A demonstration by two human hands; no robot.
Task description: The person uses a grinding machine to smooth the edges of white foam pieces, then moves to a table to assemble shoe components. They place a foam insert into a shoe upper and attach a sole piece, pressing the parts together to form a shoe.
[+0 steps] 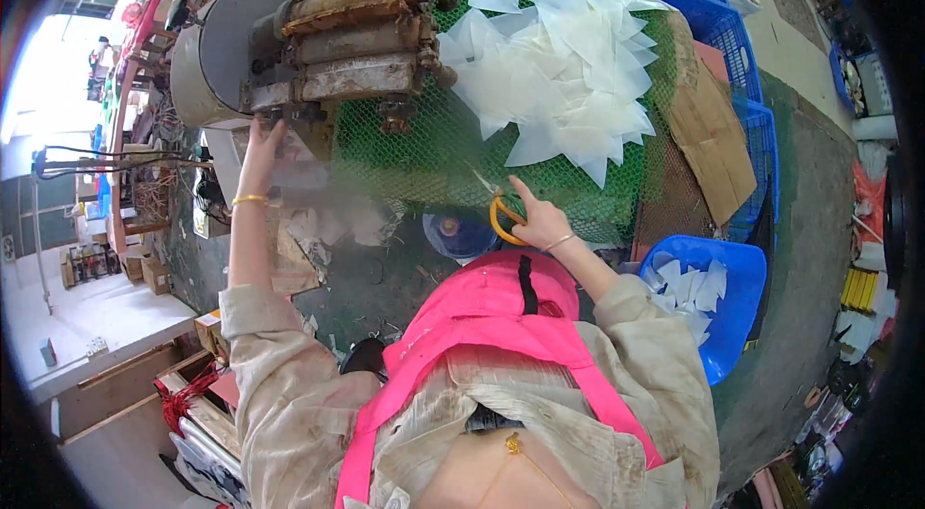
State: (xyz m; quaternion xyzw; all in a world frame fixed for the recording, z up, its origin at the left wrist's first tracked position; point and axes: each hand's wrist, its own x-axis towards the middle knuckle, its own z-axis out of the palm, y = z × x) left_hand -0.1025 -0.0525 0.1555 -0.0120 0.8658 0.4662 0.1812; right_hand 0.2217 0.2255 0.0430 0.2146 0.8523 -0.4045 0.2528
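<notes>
My left hand reaches up to the lower left corner of a worn roller machine. Its fingers close at a small part there that I cannot make out, partly hidden by the machine. In my right hand is a pair of scissors with orange handles, the index finger stretched along them. The blades point up and left over a green mesh surface. Beyond them lies a heap of thin, whitish, translucent pointed pieces.
A blue basin with similar pieces stands at the right. Blue crates and a flattened cardboard sheet line the mesh's right side. A large grey round housing adjoins the machine. Scraps litter the area below it.
</notes>
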